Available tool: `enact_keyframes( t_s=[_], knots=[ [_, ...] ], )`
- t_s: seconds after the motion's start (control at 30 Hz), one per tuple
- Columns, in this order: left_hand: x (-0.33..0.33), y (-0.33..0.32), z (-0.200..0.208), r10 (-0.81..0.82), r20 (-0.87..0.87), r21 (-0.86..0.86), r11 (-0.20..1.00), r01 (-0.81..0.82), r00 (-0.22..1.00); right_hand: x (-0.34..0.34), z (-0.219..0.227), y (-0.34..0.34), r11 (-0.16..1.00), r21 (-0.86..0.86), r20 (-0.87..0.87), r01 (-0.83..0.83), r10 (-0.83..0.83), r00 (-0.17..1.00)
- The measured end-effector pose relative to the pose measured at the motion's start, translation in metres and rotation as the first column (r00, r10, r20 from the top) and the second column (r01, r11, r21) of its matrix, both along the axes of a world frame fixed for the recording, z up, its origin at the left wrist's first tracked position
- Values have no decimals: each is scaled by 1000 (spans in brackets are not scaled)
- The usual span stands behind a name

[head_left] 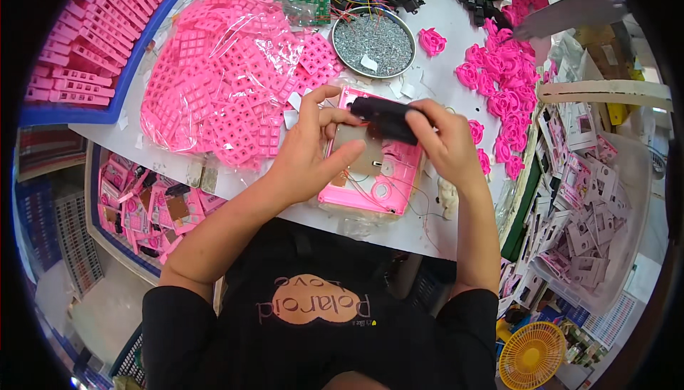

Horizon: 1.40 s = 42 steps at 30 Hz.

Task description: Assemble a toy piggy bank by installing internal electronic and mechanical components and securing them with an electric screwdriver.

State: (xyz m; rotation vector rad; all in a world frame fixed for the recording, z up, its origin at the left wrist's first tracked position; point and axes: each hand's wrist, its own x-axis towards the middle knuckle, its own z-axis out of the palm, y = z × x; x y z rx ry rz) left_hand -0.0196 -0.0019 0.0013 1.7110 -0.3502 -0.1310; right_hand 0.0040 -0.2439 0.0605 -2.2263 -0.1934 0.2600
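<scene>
**Two hands at a pink casing on a crowded worktop**

The white worktop (442, 26) carries everything, running out past both hands. Left of the left hand lies a big clear bag of pink grid pieces (228, 76), and further left a blue tray of pink strips (107, 26). Beyond the hands stands a round metal dish of small silver bits (374, 44); to the right of the right hand spreads a heap of pink flower-shaped parts (502, 83). Directly under both hands rests the pink casing (374, 187), open side up, with a grey plate and thin wires inside it. The left hand (313, 147) curls over the casing's left part, thumb pressed on the grey plate, fingers bent at its far edge. The right hand (445, 144) is closed in a pinch on a black block (385, 115), held just above the casing's far end, where the left fingertips also touch it.
</scene>
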Motion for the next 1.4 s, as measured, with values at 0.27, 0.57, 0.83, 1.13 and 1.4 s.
enact_keyframes(
  t_s=[0.27, 0.57, 0.83, 1.13, 1.4],
  knots=[
    [0, -9, 9, -158, 341, 500, 865, -36, 927, 24, 5, 8, 919, -389, 87, 62, -30, 996],
    [-6, -18, 14, -165, 387, 581, 807, -101, 907, -10, -40, 9, 940, -338, 665, 57, 195, 721],
    [36, -2, 49, -296, 152, 656, 744, 128, 943, 13, 19, -56, 984, -170, -114, 45, -65, 991],
    [173, -84, 0, -386, 206, 882, 471, 0, 899, 5, 77, 32, 629, 730, 242, -266, 126, 962],
    [163, -78, 53, -353, 93, 928, 370, 47, 931, 13, 70, 31, 720, 685, 281, -111, -121, 952]
  ],
)
